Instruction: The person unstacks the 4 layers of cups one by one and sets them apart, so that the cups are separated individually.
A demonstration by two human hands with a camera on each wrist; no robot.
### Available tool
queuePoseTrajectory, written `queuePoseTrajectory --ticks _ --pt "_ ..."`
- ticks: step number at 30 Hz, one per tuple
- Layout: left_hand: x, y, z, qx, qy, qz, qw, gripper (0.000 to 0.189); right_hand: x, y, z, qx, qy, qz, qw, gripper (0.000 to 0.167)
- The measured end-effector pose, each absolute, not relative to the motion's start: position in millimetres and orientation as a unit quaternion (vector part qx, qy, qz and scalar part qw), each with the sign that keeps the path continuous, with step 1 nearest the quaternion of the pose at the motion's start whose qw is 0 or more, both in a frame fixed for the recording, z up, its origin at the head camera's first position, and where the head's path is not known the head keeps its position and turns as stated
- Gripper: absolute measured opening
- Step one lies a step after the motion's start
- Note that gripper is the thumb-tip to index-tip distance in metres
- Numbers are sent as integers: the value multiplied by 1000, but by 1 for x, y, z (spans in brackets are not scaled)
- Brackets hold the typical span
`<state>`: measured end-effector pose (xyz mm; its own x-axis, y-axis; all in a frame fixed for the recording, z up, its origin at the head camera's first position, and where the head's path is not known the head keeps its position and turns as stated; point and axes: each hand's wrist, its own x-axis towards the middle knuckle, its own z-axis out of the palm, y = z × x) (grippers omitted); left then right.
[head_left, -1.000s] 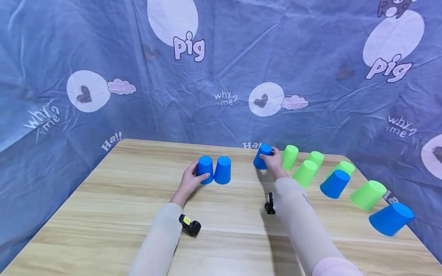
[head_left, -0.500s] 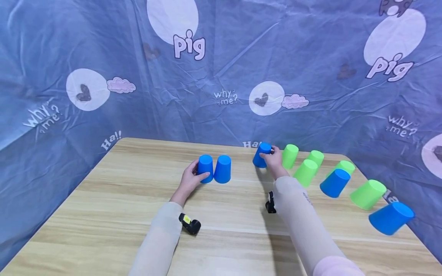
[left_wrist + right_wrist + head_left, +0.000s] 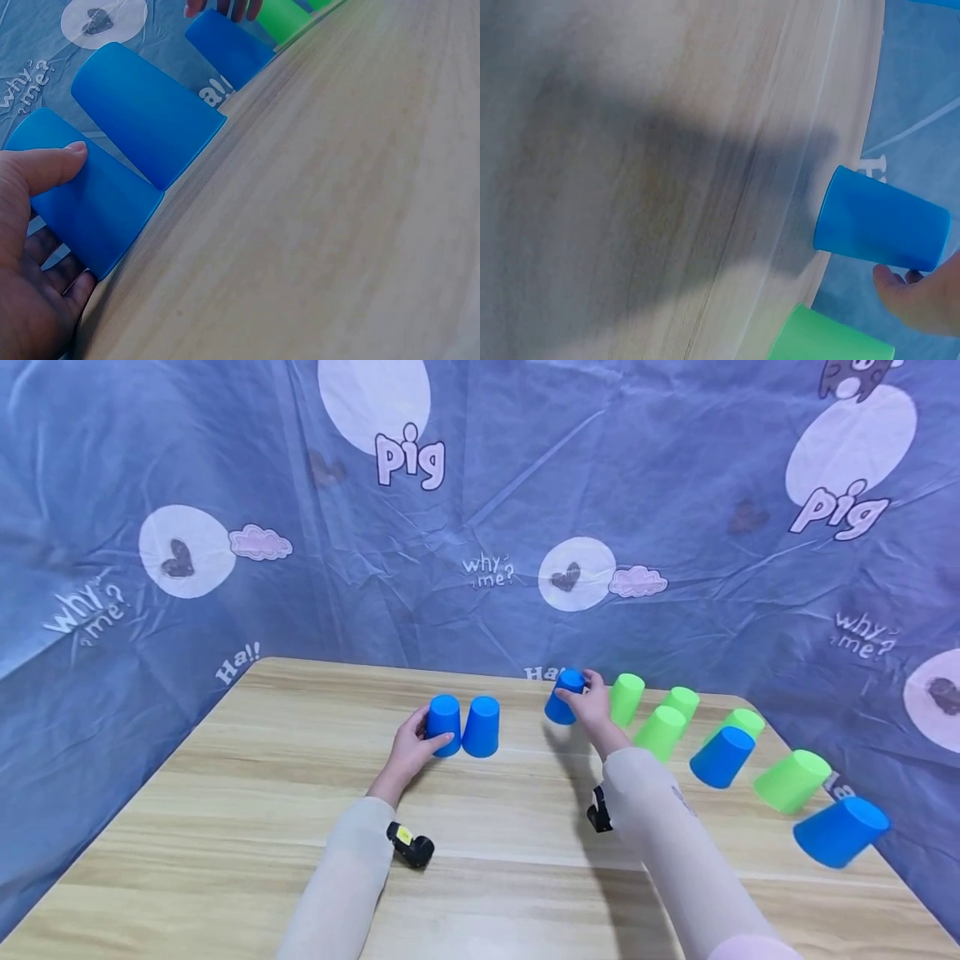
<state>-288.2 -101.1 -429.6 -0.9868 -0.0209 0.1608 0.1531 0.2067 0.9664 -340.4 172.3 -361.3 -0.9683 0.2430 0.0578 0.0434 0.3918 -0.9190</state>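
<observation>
With thumb in front and fingers behind, my left hand [image 3: 411, 750] grips an upside-down blue cup [image 3: 443, 725] left of the table's middle. A second upside-down blue cup [image 3: 150, 116] stands close beside it on the right; in the left wrist view their lower rims touch. Farther right, near the back edge, my right hand [image 3: 596, 706] holds another blue cup [image 3: 564, 697], thumb on the near side and fingers around the far side. That cup is also upside down, and the right wrist view shows the thumb at its narrow closed end. Whether its rim touches the table is unclear.
Several upside-down green cups stand right of my right hand, the nearest green cup [image 3: 626, 699] just beside it. Two more blue cups, one blue cup [image 3: 722, 758] and a nearer blue cup [image 3: 842, 832], stand among them. A printed blue cloth [image 3: 375, 568] hangs behind the wooden table [image 3: 480, 877].
My right hand and its blue cup have shifted slightly left, while the right forearm has swung a little to the right. My left hand keeps its grip. The head view has moved slightly.
</observation>
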Motion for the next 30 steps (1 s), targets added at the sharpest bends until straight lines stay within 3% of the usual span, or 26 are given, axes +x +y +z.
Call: queuePoseTrajectory --ticks 16,30 --pt "-289 -101 -432 -42 -771 -632 72 60 -324 166 -352 -43 -826 546 136 68" --pt "-290 -101 -433 -40 -773 -629 72 60 -302 135 -354 35 -805 586 87 68"
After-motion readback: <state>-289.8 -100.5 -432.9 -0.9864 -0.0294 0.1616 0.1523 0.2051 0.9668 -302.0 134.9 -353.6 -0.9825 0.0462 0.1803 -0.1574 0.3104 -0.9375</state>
